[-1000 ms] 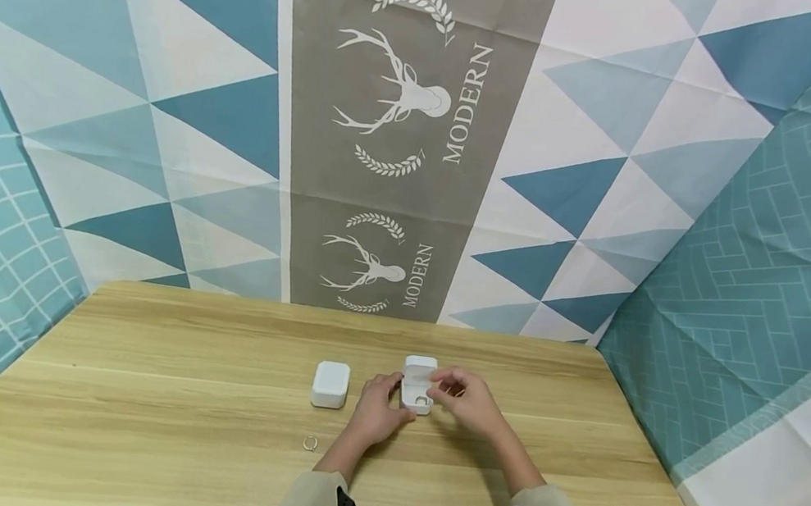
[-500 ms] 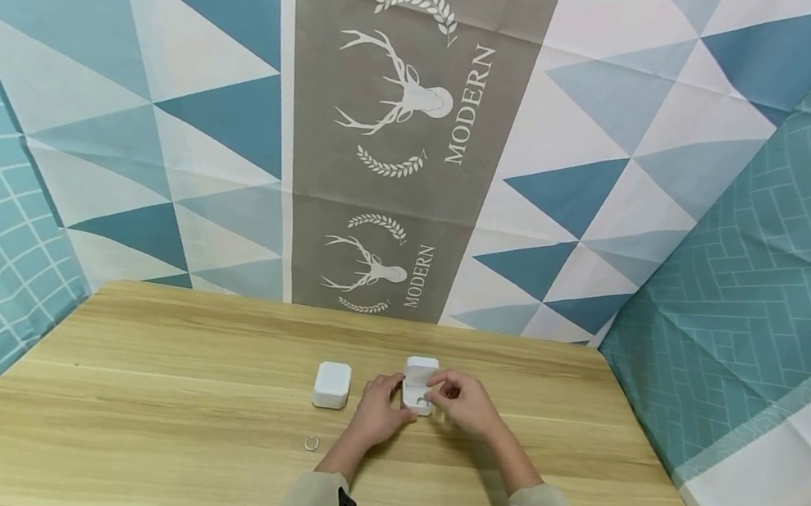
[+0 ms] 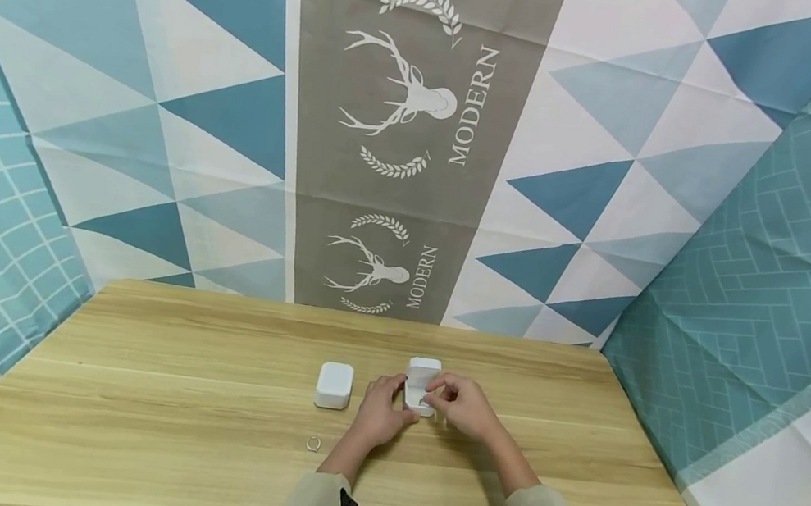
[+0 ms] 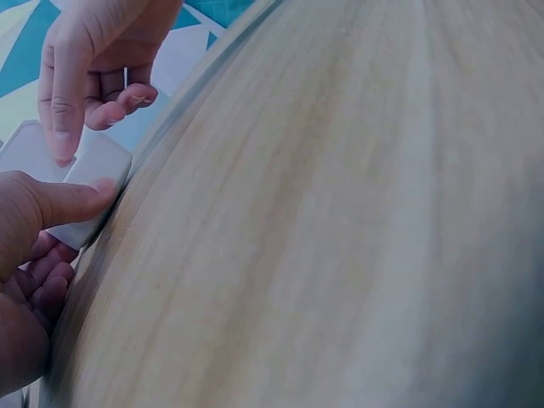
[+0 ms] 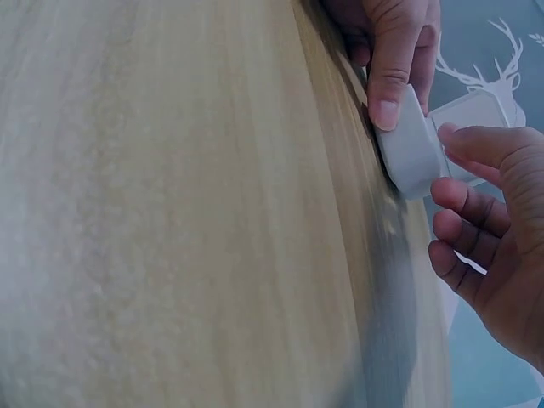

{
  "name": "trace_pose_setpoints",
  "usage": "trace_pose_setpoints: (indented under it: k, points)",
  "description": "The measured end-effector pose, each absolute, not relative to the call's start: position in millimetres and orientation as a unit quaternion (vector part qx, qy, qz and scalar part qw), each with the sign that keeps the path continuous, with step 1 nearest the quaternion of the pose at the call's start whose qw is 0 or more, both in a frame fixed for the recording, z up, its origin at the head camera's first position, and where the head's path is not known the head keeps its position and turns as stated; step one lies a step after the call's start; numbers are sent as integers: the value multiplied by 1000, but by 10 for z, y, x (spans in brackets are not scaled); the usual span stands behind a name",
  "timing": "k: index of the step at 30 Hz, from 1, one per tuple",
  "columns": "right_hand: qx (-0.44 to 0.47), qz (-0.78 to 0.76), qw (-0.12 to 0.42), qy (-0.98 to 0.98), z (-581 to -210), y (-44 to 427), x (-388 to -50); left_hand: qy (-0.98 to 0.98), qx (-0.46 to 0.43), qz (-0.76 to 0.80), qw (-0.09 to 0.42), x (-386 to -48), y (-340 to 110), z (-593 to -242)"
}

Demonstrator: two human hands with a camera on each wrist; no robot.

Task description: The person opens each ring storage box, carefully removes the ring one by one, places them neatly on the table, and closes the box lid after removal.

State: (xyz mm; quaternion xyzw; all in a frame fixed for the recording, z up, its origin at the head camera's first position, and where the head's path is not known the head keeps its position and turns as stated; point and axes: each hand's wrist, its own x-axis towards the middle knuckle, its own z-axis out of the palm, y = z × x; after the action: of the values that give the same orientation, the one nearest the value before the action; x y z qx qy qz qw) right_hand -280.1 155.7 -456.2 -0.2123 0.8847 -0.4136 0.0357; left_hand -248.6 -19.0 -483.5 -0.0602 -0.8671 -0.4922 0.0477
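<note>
A small white ring box (image 3: pixel 425 368) stands on the table with its lid raised. My left hand (image 3: pixel 377 417) grips it from the left; in the right wrist view a thumb presses the front of the ring box (image 5: pixel 408 151). My right hand (image 3: pixel 466 409) reaches in from the right, thumb and index finger inside the box at the ring (image 3: pixel 423 403). In the left wrist view its index finger points down into the box while the other fingers curl. Fingers largely cover the ring, and whether they pinch it cannot be seen.
A second white box (image 3: pixel 335 385), closed, stands left of the left hand. Another ring (image 3: pixel 314 444) lies on the wooden table (image 3: pixel 174 410) beside the left forearm. A patterned cloth (image 3: pixel 385 160) hangs behind the table's far edge.
My right hand's thumb and index finger have moved down and left into the open box, over the ring that showed clearly before. The left hand keeps its grip on the box.
</note>
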Motion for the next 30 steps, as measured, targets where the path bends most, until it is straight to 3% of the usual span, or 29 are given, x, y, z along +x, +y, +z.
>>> trace_pose_setpoints:
  k: [30]
  points:
    - [-228,-365,36,902,-4529,1503,-2836,-867,-57,-493,41,-2464,-192,-4811]
